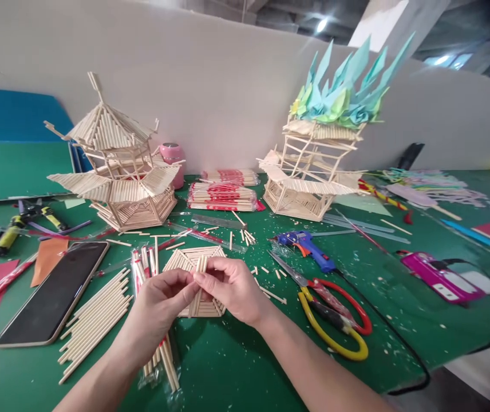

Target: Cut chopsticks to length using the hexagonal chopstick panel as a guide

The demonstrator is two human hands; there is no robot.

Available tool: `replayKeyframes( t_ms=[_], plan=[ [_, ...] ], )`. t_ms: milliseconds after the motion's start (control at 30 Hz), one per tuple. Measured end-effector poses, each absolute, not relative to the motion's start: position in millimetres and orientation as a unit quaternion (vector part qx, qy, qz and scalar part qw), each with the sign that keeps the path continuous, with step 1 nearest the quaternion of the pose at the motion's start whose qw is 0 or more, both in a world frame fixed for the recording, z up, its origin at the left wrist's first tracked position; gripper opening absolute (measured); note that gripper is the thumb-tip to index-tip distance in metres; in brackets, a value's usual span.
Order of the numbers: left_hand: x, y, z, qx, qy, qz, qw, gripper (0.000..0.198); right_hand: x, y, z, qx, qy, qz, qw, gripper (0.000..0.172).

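Observation:
My left hand (154, 300) and my right hand (238, 292) meet at the middle of the table, both pinching a few short pale wooden sticks (202, 264) held upright between the fingertips. Right behind and below the fingers lies a flat hexagonal panel of wooden sticks (178, 261), partly covered by the hands. A plastic packet of wooden sticks (168, 366) passes beneath my left wrist. Loose long sticks (94, 323) lie side by side to the left of that wrist. Small cut stick pieces (248, 236) are scattered beyond the panel.
Two stick pavilions (131, 197) (300, 189) stand at the back, the right one topped with folded paper. Wrapped stick bundles (221, 197) lie between them. A phone (51, 300) is at left; a blue glue gun (303, 246), scissors (335, 320) and a magenta power strip (442, 277) are at right.

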State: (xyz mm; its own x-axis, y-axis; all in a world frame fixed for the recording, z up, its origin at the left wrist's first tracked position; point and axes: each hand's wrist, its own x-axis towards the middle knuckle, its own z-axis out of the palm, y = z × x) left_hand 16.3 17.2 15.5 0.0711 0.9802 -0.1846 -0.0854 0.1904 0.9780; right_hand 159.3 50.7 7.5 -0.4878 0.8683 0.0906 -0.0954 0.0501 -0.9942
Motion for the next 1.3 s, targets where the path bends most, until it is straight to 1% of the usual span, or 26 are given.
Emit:
replayKeyframes(
  t_ms=[100, 200, 333, 400, 500, 600, 700, 833, 900, 1167, 1300],
  plan=[
    [16, 17, 11, 0.508, 0.513, 0.444, 0.53, 0.012, 163, 51, 3, -0.319, -0.638, 0.554, 0.43, 0.014],
    [15, 15, 6, 0.583, 0.505, 0.409, 0.488, 0.016, 165, 48, 3, -0.318, -0.694, 0.458, 0.457, 0.014],
    [14, 14, 0, 0.608, 0.521, 0.392, 0.453, 0.011, 164, 46, 5, -0.312, -0.747, 0.395, 0.434, 0.015],
    [13, 16, -4, 0.609, 0.534, 0.395, 0.434, 0.011, 163, 47, 6, -0.314, -0.757, 0.386, 0.424, 0.013],
    [12, 18, -8, 0.616, 0.531, 0.386, 0.435, 0.017, 163, 51, 4, -0.325, -0.765, 0.382, 0.404, 0.012],
    [13, 20, -8, 0.623, 0.531, 0.374, 0.437, 0.021, 163, 54, 0, -0.333, -0.769, 0.381, 0.392, 0.016],
    [15, 20, -8, 0.633, 0.543, 0.363, 0.417, 0.022, 165, 55, -3, -0.336, -0.762, 0.397, 0.386, 0.018],
    [17, 20, -9, 0.655, 0.552, 0.352, 0.378, 0.022, 168, 54, -4, -0.339, -0.758, 0.41, 0.378, 0.013],
    [17, 20, -11, 0.663, 0.545, 0.351, 0.374, 0.022, 169, 53, -5, -0.34, -0.761, 0.409, 0.373, 0.01],
    [18, 18, -15, 0.628, 0.545, 0.381, 0.404, 0.023, 167, 49, -7, -0.337, -0.762, 0.399, 0.383, 0.009],
    [18, 16, -9, 0.593, 0.531, 0.39, 0.464, 0.021, 165, 47, -3, -0.335, -0.752, 0.4, 0.402, 0.012]
  ],
)
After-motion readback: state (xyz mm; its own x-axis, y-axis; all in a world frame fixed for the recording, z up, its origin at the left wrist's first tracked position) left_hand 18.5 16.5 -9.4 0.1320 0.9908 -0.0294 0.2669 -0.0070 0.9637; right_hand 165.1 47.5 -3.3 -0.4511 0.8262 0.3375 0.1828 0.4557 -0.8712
